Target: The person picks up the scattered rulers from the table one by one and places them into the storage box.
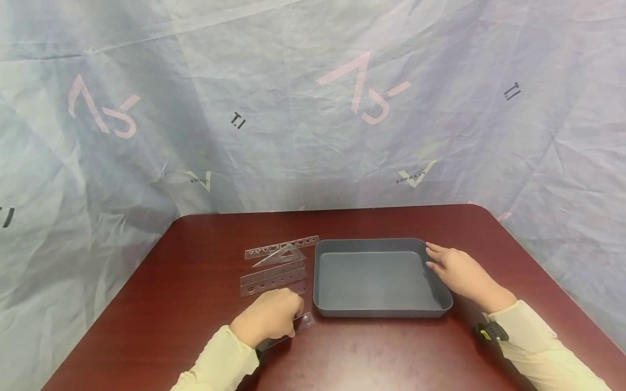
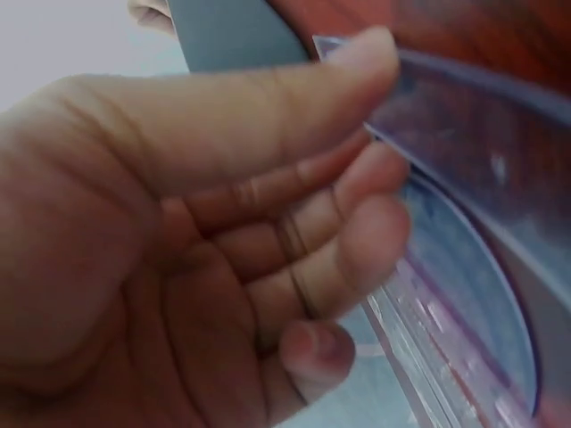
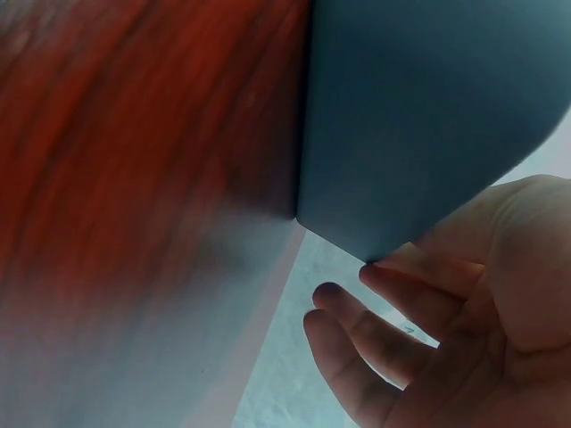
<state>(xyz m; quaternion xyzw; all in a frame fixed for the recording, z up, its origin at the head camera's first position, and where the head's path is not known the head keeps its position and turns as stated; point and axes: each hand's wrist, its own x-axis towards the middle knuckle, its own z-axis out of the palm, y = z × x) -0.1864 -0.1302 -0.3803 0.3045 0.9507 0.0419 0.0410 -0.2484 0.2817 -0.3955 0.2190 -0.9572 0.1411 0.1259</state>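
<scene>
My left hand (image 1: 274, 315) pinches a clear plastic ruler (image 1: 307, 320) close to the near left corner of a grey rectangular tray (image 1: 381, 313). In the left wrist view the thumb lies along the ruler's top while the other fingers curl beneath, and a bluish protractor (image 2: 473, 267) shows behind them. My right hand (image 1: 462, 271) holds the tray's far right corner, its thumb over the rim and the index fingertip against the outside. The remaining right fingers (image 3: 343, 357) hang loosely off the tray wall in the right wrist view. Nothing lies inside the tray.
Left of the tray lie a clear stencil ruler (image 1: 256, 252), a clear set square (image 1: 293, 256) overlapping it, and further clear rulers (image 1: 264, 282) nearer me. All are on a dark red wooden table (image 1: 195, 304). A printed grey cloth (image 1: 293, 136) hangs behind.
</scene>
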